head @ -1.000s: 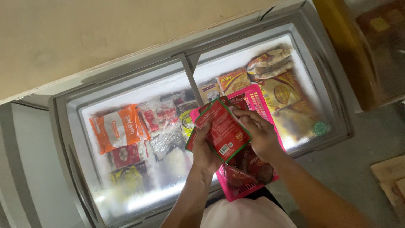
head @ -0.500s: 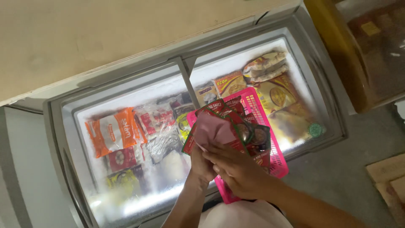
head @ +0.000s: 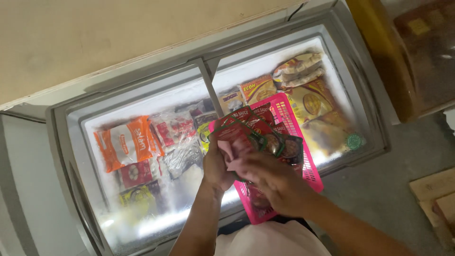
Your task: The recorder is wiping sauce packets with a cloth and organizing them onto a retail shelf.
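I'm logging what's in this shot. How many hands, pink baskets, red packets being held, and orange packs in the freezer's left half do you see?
Hands: 2, the left hand and the right hand
Pink basket: 1
Red packet held in the hands: 1 clearly, more may be stacked behind it
Orange pack in the chest freezer: 1
Total: 5

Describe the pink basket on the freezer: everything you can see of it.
The pink basket is a rectangular plastic crate with lattice walls and a solid rim. It rests tilted across the glass lid of the chest freezer, over its right half, with the near end overhanging toward the person. Red sauce packets with green edges lie inside. The left hand and right hand hold a fan of such packets above it and hide its middle. Whether either hand touches the basket cannot be told.
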